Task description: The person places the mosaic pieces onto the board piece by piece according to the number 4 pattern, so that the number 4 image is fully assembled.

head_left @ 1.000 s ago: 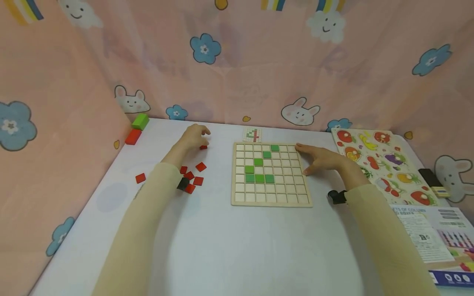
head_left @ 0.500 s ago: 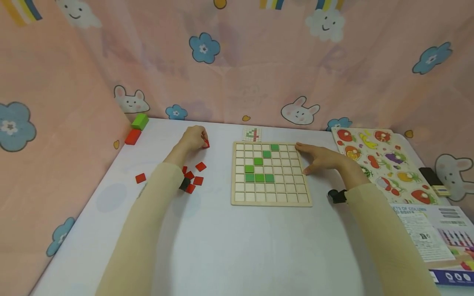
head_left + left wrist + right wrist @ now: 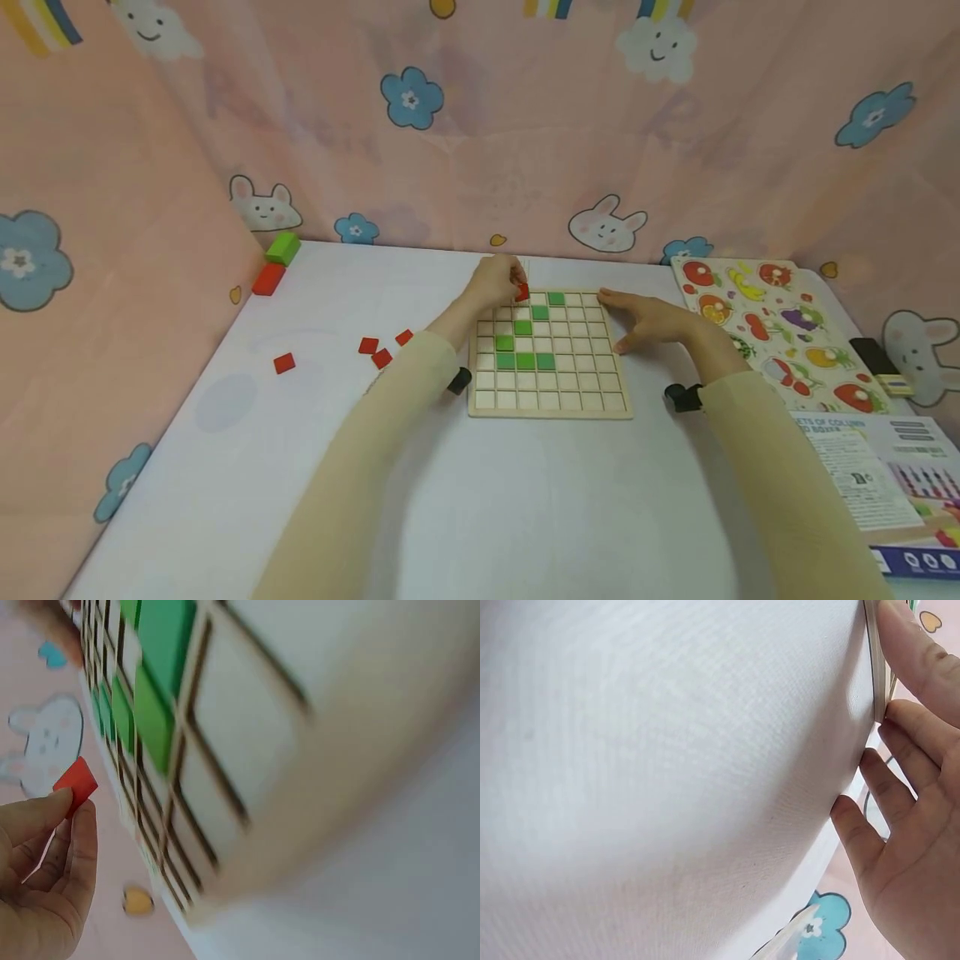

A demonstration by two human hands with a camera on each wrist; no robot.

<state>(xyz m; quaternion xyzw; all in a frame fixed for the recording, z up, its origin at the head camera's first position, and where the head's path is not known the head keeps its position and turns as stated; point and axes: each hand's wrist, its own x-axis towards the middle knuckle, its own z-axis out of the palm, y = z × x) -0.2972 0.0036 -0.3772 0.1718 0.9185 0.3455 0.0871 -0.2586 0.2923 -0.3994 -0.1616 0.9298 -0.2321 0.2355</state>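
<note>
Left hand (image 3: 495, 287) pinched a red tile (image 3: 522, 292) over the grid board's (image 3: 551, 404) far rows; right hand (image 3: 648, 321), fingers straight, steadied the board's right edge.

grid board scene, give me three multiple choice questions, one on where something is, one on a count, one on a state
1. Where is the red tile that the left hand pinches?
A. over the far rows of the grid board
B. beside the green block
C. on the fruit puzzle

2. How many green tiles lie on the grid board?
A. three
B. seven
C. ten

3. How does the right hand lie?
A. curled into a fist above the table
B. fingers straight, resting against the board's right edge
C. gripping a red tile

Answers:
1. A, the head view shows the tile held over the board's far rows.
2. B, seven green squares can be counted in the head view.
3. B, the head and right wrist views show straight fingers at the board's edge.
</note>
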